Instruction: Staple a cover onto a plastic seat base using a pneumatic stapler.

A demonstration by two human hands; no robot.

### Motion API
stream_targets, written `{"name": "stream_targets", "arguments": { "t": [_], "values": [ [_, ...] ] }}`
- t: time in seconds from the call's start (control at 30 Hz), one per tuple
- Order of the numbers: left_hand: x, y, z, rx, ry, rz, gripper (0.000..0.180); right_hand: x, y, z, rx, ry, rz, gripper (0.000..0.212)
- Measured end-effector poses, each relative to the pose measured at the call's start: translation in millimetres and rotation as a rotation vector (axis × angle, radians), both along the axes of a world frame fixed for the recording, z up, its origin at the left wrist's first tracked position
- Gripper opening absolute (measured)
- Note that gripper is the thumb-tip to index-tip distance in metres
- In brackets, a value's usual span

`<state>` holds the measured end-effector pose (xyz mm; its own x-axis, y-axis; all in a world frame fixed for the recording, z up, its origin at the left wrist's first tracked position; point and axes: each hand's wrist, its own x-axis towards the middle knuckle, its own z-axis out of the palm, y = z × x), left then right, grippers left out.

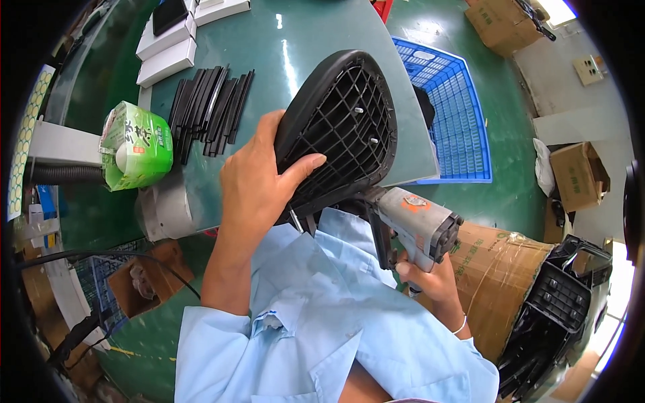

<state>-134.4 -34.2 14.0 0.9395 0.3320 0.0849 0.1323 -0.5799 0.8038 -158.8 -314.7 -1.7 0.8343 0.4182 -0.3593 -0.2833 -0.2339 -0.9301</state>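
Note:
My left hand [252, 181] grips a black padded seat [322, 127] by its near left edge, the thumb lying over the rim. The seat is tilted up over the table's near edge, and its lattice underside shows with two metal bolts standing out of it. In my right hand [433, 279] is a grey staple gun [420, 225], my fingers wrapped round its handle. The gun's nose is at the seat's lower right rim; whether the two touch I cannot tell.
Black strips [211, 107] lie on the green table [329, 33], near white boxes [168, 62] and a green carton [138, 144]. A blue crate [460, 114] stands beyond the table's right edge. At the lower right, a large cardboard box [500, 282] holds black plastic parts [554, 295].

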Motion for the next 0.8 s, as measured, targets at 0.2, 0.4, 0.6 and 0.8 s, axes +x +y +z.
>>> {"name": "stream_targets", "arguments": {
  "t": [0.2, 0.4, 0.6, 0.8],
  "values": [
    [-1.0, -0.7, -1.9, 0.024, -0.047, -0.016, 0.056, -1.2, 7.9, -0.8, -0.059, 0.025, 0.034, 0.052],
    [-2.6, 3.7, -9.5, 0.127, -0.092, -0.024, 0.054, -9.2, 19.4, 3.8, 0.032, 0.015, -0.012, 0.021],
    [-4.7, 3.6, -10.3, 0.095, -0.090, -0.032, 0.055, -8.8, 31.7, 8.3, -0.081, 0.046, 0.042, 0.023],
    [-2.9, 5.2, -9.6, 0.123, -0.105, -0.032, 0.055, -12.6, 26.8, 4.0, -0.096, 0.032, 0.154, 0.023]
  ]
}}
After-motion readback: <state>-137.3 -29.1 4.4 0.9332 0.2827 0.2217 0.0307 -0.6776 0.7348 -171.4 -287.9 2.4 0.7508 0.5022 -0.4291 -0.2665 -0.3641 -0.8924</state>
